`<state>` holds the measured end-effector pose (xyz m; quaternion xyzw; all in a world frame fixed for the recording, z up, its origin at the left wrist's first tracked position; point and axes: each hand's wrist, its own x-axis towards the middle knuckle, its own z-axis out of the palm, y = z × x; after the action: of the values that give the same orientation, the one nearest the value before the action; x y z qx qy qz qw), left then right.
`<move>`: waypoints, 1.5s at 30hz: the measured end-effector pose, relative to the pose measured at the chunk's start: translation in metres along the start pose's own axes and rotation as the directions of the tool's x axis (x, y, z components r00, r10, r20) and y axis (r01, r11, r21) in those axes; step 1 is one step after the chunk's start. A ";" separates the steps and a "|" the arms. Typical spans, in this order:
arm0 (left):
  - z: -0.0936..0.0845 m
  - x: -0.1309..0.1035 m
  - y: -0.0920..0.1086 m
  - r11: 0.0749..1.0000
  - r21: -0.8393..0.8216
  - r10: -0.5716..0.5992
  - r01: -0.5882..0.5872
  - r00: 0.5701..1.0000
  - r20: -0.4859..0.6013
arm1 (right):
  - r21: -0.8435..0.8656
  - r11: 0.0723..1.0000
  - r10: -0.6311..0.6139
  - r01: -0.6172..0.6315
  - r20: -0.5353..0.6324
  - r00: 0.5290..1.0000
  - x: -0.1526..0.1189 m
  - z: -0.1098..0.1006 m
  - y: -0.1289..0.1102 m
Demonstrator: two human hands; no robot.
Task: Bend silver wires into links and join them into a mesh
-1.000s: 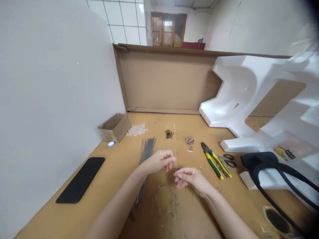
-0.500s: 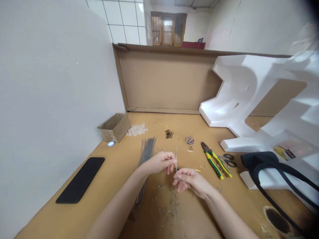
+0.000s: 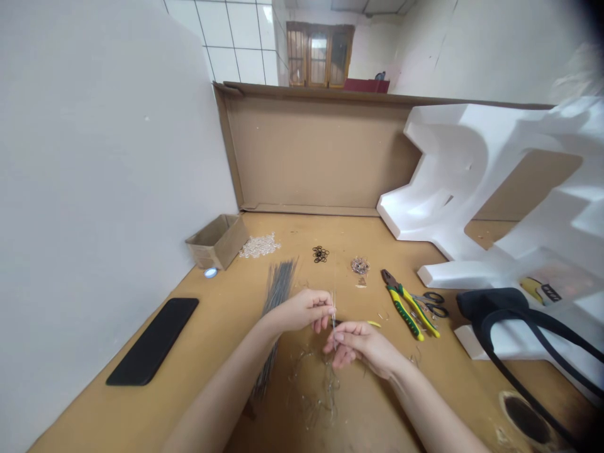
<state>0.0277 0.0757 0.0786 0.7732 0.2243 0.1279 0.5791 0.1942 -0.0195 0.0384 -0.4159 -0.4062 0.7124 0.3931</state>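
Thin metal wire stands upright between my two hands over the middle of the table. My left hand pinches it higher up, thumb against fingers. Just below and to the right, my right hand grips its lower part between thumb and fingers. Under my left forearm lies a bundle of straight grey wires. Bent and curled wire pieces are scattered on the table below my hands. Behind my right hand, the yellow tip of a tool shows; the rest is hidden.
Green-and-yellow pliers and black scissors lie to the right. Farther back are black rings, a small metal pile, clear beads and an open cardboard box. A black phone-like slab lies left; white foam stands right.
My right hand has shifted slightly left and down along the wire. My left hand stays almost where it was, still pinching.
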 end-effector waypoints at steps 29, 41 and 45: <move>0.005 0.012 -0.014 0.931 -0.362 -0.050 0.050 0.999 0.010 | -0.203 0.972 -0.110 0.115 0.036 0.993 -0.003 0.002 0.000; 0.015 0.004 0.004 0.976 0.209 -0.016 0.066 0.973 -0.231 | -0.434 0.873 -0.304 0.220 -0.132 0.944 0.007 0.001 0.008; 0.019 0.003 0.006 0.916 0.391 0.015 0.085 0.969 -0.246 | -0.545 0.801 -0.388 0.248 -0.156 0.909 0.008 0.002 0.013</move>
<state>0.0398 0.0598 0.0784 0.8492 0.3289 0.1632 0.3796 0.1873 -0.0178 0.0251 -0.5203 -0.5904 0.4403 0.4323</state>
